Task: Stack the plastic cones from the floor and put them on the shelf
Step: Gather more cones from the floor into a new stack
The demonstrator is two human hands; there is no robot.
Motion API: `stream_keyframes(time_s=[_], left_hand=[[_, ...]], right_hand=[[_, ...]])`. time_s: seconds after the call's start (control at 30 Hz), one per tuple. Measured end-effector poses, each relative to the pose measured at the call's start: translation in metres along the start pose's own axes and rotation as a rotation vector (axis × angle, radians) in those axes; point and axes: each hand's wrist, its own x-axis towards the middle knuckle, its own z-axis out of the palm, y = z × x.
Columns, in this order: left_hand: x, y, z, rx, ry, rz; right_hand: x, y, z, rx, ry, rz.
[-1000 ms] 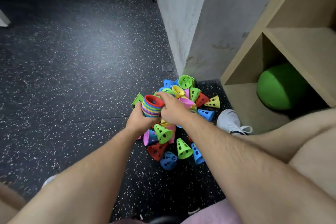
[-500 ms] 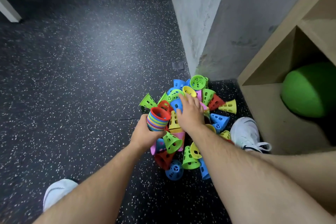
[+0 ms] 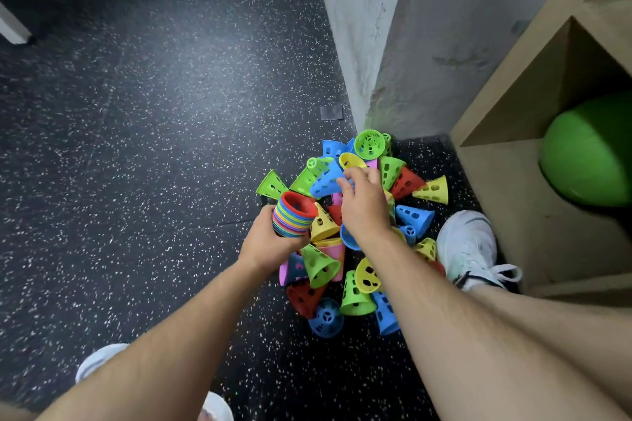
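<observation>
Over cone pile (image 3: 319, 267): left grip (image 3: 270, 244) clasps cone stack (image 3: 294, 219); right grip (image 3: 364, 207) pinches blue cone (image 3: 326, 183). Advice: insert tip-first, squarely, into stack mouth.

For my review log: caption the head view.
Left hand holds a stack of cones; right hand pinches a blue cone from the floor pile.

One cam only, head-worn, wide-angle, edges bent. Looks fwd & steeply down on the heap of multicoloured perforated plastic cones (image 3: 321, 267), just right of frame centre, close, within arm's reach. Left forearm (image 3: 164, 345) & right forearm (image 3: 444, 311) enter from the bottom edge toward the heap. Left of heap: black speckled rubber floor (image 3: 136, 147). Beyond heap: grey concrete wall corner (image 3: 352, 10). Right of heap: light wooden cubby shelf (image 3: 506, 198), cut by frame edge.
</observation>
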Motion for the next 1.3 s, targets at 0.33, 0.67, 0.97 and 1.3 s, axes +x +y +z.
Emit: stream_keyframes(time_s=[0.33,0.67,0.97,1.3], left_hand=[[-0.001,0.022,0.016,-0.01,-0.045,0.06],[0.006,0.023,0.028,-0.013,-0.066,0.114],[0.011,0.026,0.029,-0.004,-0.037,0.11],[0.012,0.019,0.02,-0.053,-0.007,0.076]], right_hand=[[-0.041,-0.008,-0.022,0.064,-0.374,-0.142],[0.003,0.045,-0.034,-0.39,-0.232,0.022],[-0.002,0.039,-0.019,0.122,-0.007,0.032],[-0.012,0.011,-0.013,0.024,-0.473,-0.122]])
